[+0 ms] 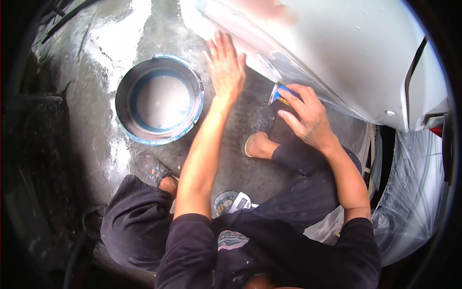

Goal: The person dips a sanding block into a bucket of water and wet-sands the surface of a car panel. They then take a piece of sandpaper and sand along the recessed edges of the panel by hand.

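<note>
My left hand [225, 67] is stretched out flat, fingers extended, between the bucket and the lower edge of the car panel [346, 53]. The panel is pale silver, with pinkish and whitish patches along its side. In my right hand [309, 118] is a small flat block with blue, yellow and white colouring [281, 94], gripped by thumb and fingers beside the panel's lower edge. Its exact kind is unclear, as my fingers cover part of it. A round dark bucket [198, 79] with a blue-stained rim stands left of my left hand, holding cloudy whitish water [163, 102].
Wet grey concrete [94, 111] lies around the bucket. My shoes [153, 168] flank the floor before me. A round tin [224, 201] with a white printed piece [242, 202] sits between my legs. Clear plastic sheeting [409, 192] hangs at right.
</note>
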`<state>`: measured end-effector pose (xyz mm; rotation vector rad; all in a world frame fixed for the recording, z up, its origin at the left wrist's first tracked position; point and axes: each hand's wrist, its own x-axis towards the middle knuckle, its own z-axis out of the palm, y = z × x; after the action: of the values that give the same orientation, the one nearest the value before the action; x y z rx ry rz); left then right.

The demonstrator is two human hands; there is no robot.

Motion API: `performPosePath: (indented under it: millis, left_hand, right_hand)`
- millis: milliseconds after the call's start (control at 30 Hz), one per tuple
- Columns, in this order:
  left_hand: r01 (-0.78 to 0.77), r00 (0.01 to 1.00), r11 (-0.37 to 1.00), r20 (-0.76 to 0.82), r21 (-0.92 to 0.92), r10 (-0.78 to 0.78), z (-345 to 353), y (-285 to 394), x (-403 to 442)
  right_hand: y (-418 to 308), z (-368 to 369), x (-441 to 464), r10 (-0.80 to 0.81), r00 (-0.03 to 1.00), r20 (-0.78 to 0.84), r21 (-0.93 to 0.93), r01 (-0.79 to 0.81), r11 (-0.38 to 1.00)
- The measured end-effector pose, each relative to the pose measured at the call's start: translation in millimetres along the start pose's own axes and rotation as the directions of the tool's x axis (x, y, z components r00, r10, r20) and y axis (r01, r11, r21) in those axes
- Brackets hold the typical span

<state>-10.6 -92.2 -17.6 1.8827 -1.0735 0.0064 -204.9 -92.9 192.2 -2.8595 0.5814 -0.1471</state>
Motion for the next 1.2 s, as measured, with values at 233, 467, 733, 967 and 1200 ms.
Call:
performPosePath:
  millis: [233,467,733,967,1200]
  left_hand:
    - [-0.266,0.927,0.955,0.238,-0.134,0.291,-27.5,7.1,-68.0]
    - [0.186,0.888,0.929,-0.351,-0.32,-0.298,-140.6,-67.2,-12.1]
    - [0.33,0.885,0.911,-0.417,0.249,-0.207,-205.7,-163.8,17.3]
    - [0.628,0.741,0.671,-0.039,0.394,-0.671,-209.6,-181.2,12.5]
    - [0.655,0.739,0.671,-0.107,0.347,-0.665,-210.6,-186.8,11.1]
  right_hand:
    - [5.2,79.8,21.5,-0.13,0.957,-0.259,-0.167,0.088,0.982]
    - [14.8,169.6,100.8,-0.097,0.878,-0.469,-0.419,-0.124,0.9]
    - [5.6,178.7,163.5,-0.143,0.855,-0.498,-0.442,-0.109,0.89]
    - [1.4,180.9,136.2,-0.038,0.833,-0.551,-0.366,-0.2,0.909]
    - [-9.2,175.0,173.9,-0.05,0.883,-0.466,-0.372,-0.144,0.917]
